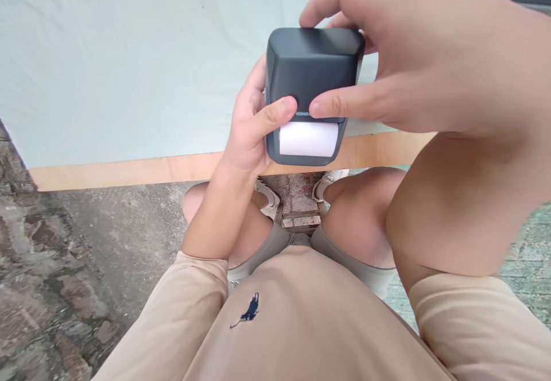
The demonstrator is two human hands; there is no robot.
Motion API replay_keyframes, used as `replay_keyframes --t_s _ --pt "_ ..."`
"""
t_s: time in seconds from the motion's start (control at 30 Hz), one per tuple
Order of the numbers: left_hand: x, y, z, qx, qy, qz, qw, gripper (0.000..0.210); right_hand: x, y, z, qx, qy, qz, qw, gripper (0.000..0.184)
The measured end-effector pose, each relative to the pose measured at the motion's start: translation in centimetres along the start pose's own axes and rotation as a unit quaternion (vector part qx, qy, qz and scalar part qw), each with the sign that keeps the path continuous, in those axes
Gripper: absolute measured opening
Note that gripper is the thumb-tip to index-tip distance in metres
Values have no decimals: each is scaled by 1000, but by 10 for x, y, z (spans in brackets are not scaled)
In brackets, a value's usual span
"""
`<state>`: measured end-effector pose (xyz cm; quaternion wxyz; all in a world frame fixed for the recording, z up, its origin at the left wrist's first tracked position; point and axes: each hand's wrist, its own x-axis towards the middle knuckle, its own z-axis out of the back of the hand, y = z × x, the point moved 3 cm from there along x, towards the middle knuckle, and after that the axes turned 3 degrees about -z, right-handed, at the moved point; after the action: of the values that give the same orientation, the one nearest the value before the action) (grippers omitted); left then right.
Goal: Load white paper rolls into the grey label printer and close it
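Black device, white paper at its near end, over the near edge of the desk, left grip around its left, right grip clasping its right; two-handed handling seems underway, calling next for steadiness

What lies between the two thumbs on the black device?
In the head view, only a strip of the black device, bearing pale lettering, lies between the left thumb and the right thumb.

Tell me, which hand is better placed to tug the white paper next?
Probably the right hand: both thumbs rest just above the white paper, but the left hand wraps the side of the black device, seemingly steadying it.
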<state>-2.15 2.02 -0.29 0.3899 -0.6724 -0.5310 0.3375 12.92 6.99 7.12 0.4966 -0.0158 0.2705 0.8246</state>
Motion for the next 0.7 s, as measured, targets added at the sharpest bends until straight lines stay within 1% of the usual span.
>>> replay_keyframes --t_s 0.07,0.17,0.23,0.3,0.33,0.43,0.5,0.57,0.63,0.7 --pt "-3 1 3 14 -7 -11 1000 38 4 5 -2 1 9 9 1000 54" --pt "-7 2 5 18 -20 -24 999 39 4 13 -1 -18 6 12 1000 50" --pt "-7 1 4 -6 -27 -33 999 34 3 16 1 -32 8 12 999 49" --pt "-7 0 2 -53 -36 -36 997 27 2 17 2 -33 24 8 999 49" --pt "-6 0 1 -73 -47 -31 996 26 1 17 2 -27 34 6 999 51" --pt "-3 1 -2 -106 -92 -9 990 32 0 15 2 4 54 -1 999 57" --pt "0 1 -3 -122 -126 -9 984 33 -1 13 2 13 47 12 999 61" --pt "2 2 -3 -131 -146 -3 980 32 -2 10 3 15 33 24 999 65" --pt "2 1 -3 -126 -171 11 977 30 -3 7 2 20 24 37 999 69" --pt "1 0 -1 -109 -200 20 974 28 -3 5 1 33 24 55 998 68"
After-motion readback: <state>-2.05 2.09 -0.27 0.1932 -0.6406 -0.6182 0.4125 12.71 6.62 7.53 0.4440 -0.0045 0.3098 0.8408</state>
